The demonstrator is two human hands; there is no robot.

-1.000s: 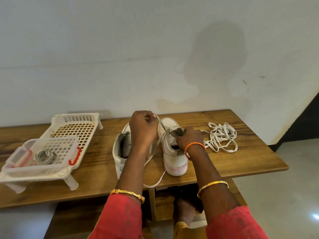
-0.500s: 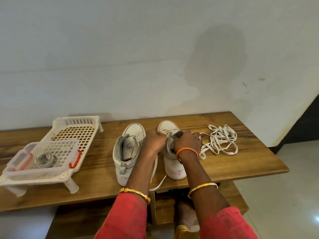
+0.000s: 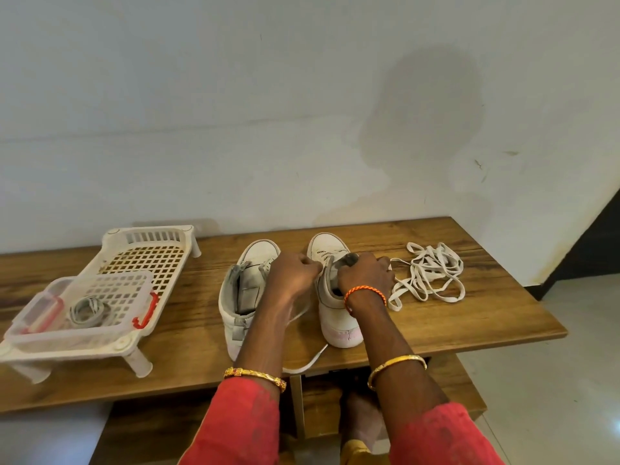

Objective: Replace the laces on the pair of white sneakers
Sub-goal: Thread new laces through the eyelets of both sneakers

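Note:
Two white sneakers stand side by side on the wooden table, toes toward the wall. The left sneaker [image 3: 246, 290] has no lace and its tongue gapes. My left hand [image 3: 291, 275] pinches a white lace [image 3: 310, 359] at the eyelets of the right sneaker [image 3: 335, 317]; the lace's loose end trails off the table's front edge. My right hand [image 3: 365, 275] grips the right sneaker's tongue and collar. A heap of loose white laces [image 3: 427, 275] lies just right of that hand.
A white plastic rack [image 3: 147, 243] on short legs sits at the table's left. On it rests a clear box with red clips [image 3: 84, 307] holding a coiled greyish lace [image 3: 88, 310]. The wall runs close behind. A lower shelf and my foot show below.
My left hand has dropped from a raised pull above the shoes down to the right sneaker's eyelets, with the lace slackening. My right hand stays on the tongue.

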